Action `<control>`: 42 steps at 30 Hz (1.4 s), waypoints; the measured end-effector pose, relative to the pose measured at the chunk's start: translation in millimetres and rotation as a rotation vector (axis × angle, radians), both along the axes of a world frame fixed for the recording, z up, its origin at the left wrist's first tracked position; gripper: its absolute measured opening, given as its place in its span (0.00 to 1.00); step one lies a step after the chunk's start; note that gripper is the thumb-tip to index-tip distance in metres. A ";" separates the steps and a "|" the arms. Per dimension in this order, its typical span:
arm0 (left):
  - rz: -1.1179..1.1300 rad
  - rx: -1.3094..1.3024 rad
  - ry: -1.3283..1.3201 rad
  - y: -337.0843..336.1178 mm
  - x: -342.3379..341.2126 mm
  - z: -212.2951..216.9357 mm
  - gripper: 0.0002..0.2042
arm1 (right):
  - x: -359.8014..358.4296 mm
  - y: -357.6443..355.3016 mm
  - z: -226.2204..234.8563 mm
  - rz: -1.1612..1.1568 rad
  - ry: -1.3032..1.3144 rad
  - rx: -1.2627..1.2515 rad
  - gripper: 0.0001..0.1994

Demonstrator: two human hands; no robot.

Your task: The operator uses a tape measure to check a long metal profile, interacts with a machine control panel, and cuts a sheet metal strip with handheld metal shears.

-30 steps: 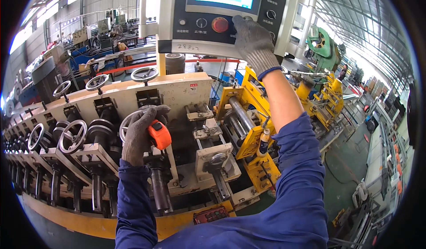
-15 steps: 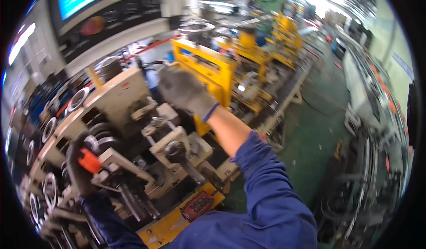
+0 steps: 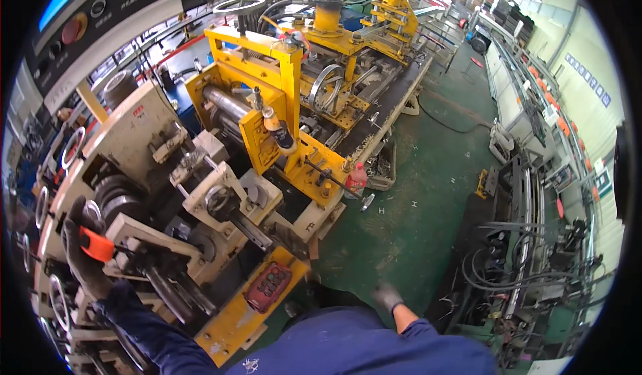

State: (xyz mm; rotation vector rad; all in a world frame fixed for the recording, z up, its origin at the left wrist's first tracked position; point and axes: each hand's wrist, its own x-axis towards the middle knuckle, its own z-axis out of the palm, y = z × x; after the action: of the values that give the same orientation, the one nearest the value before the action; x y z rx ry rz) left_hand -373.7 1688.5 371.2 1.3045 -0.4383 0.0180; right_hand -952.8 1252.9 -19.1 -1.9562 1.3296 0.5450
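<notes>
1. The left hand (image 3: 79,251), in a dark grey knitted glove, has its fingers partly curled around a bright orange, rounded, hard-cased tape measure (image 3: 97,244), seemingly pressed to the palm side.
2. The case looks light and stiff, probably smooth plastic, so a textured glove should grip it well. Its two flat sides seem the best hold, with the thumb opposite the fingers; a drop onto metal could crack it.
3. Near those fingertips is a shiny round metal part (image 3: 93,212); whether they touch it, I cannot tell. To the fingers' right stands a cream-painted metal bracket (image 3: 155,233).
4. The right hand (image 3: 386,298), in a grey glove, hangs low above the green painted floor (image 3: 414,241), well apart from the left fingers. It is blurred, so its finger spread is unclear; nothing shows in it.
5. Between the hands lies a red handheld remote with dark buttons (image 3: 269,287).
</notes>
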 end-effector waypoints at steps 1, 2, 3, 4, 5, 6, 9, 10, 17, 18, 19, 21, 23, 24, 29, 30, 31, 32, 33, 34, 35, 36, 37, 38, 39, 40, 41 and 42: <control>-0.008 0.050 -0.061 -1.8 -8.0 10.8 0.29 | -47.4 8.1 -22.0 0.055 0.104 0.054 0.21; 0.001 0.089 -0.098 -2.0 -6.6 6.2 0.29 | -110.1 14.9 -66.3 0.137 0.117 -0.069 0.20; -0.009 0.138 -0.117 -14.4 -17.4 14.6 0.26 | -135.9 35.8 -47.8 0.268 0.076 -0.077 0.19; 0.110 0.148 -0.089 0.6 -6.5 -6.4 0.24 | -208.3 7.9 -118.9 0.410 0.230 -0.039 0.19; 0.257 0.226 -0.117 12.3 -17.3 -13.0 0.22 | -213.8 2.9 -156.8 0.471 0.215 -0.008 0.19; 0.303 0.327 -0.210 -19.6 -39.3 -5.5 0.20 | -226.7 5.2 -168.9 0.250 0.194 -0.044 0.19; 0.130 0.218 0.008 -128.8 -111.9 -50.0 0.18 | -183.3 -15.9 -140.2 -0.316 0.109 0.089 0.18; 0.053 0.393 0.132 -182.2 -151.2 -49.6 0.18 | -142.0 -28.4 -86.0 -0.503 0.091 0.147 0.18; -0.804 0.643 0.611 -494.0 -352.5 -228.9 0.19 | -106.8 -244.3 -74.6 -0.650 -0.518 0.189 0.08; -0.962 0.699 0.603 -533.4 -384.7 -225.1 0.18 | -95.5 -276.0 -46.9 -0.656 -0.601 0.272 0.09; -1.112 0.741 0.595 -570.3 -412.4 -217.2 0.18 | -82.4 -296.4 -9.8 -0.691 -0.755 0.369 0.11; -1.256 0.833 0.519 -645.0 -453.1 -178.2 0.18 | -75.4 -331.9 58.4 -0.698 -1.087 0.438 0.16; -1.402 0.931 0.450 -692.4 -477.6 -182.2 0.18 | -62.7 -361.1 106.4 -0.715 -1.361 0.620 0.25; -1.437 0.828 0.371 -715.8 -484.8 -208.4 0.19 | -55.2 -373.7 127.1 -0.782 -1.459 0.802 0.30; -1.166 0.506 -0.359 -836.1 -488.9 -225.6 0.17 | -40.1 -462.2 141.7 -0.778 -1.751 0.805 0.40; -1.044 0.494 -0.277 -856.6 -491.6 -230.1 0.16 | -38.1 -484.4 137.9 -0.791 -1.740 0.807 0.43; -1.051 0.482 -0.296 -884.0 -490.9 -234.6 0.16 | -35.8 -511.5 135.2 -0.781 -1.758 0.790 0.43; -1.004 0.454 -0.189 -912.1 -491.6 -238.6 0.16 | -33.5 -537.0 135.0 -0.784 -1.730 0.738 0.43; -0.955 0.426 -0.080 -942.0 -490.6 -241.5 0.16 | -30.0 -563.3 133.8 -0.787 -1.701 0.689 0.44; -0.962 0.412 -0.087 -974.2 -488.0 -245.8 0.16 | -26.3 -594.6 124.3 -0.780 -1.706 0.673 0.44; -0.936 0.392 -0.044 -1007.7 -492.0 -252.9 0.15 | -31.1 -628.4 110.5 -0.717 -1.641 0.550 0.43; -0.891 0.370 -0.025 -1045.4 -483.5 -246.0 0.15 | -22.8 -666.2 112.6 -0.629 -1.590 0.440 0.41; -0.890 0.347 -0.037 -1083.1 -473.4 -238.2 0.15 | -17.3 -700.7 115.9 -0.609 -1.598 0.422 0.41; -0.862 0.399 -0.194 -1120.4 -463.8 -224.5 0.15 | -14.3 -729.8 123.3 -0.640 -1.609 0.576 0.38; -0.828 0.455 -0.326 -1152.9 -458.2 -215.0 0.16 | -15.5 -749.8 137.2 -0.664 -1.589 0.654 0.36; -0.843 0.449 -0.381 -1189.2 -444.4 -210.1 0.19 | -13.0 -772.4 151.9 -0.688 -1.573 0.727 0.35; -0.850 0.448 -0.366 -1223.6 -438.4 -205.9 0.19 | -7.0 -788.1 177.8 -0.735 -1.340 0.660 0.30; -0.878 0.404 -0.171 -1255.8 -425.4 -200.1 0.19 | 1.2 -809.2 176.4 -0.745 -1.239 0.642 0.28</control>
State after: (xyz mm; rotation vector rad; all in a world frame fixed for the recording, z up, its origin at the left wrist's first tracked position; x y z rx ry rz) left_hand -799.1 432.7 171.1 1.4073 -1.1765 -0.7286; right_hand -951.6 443.7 157.3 -0.7994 0.7631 -0.5148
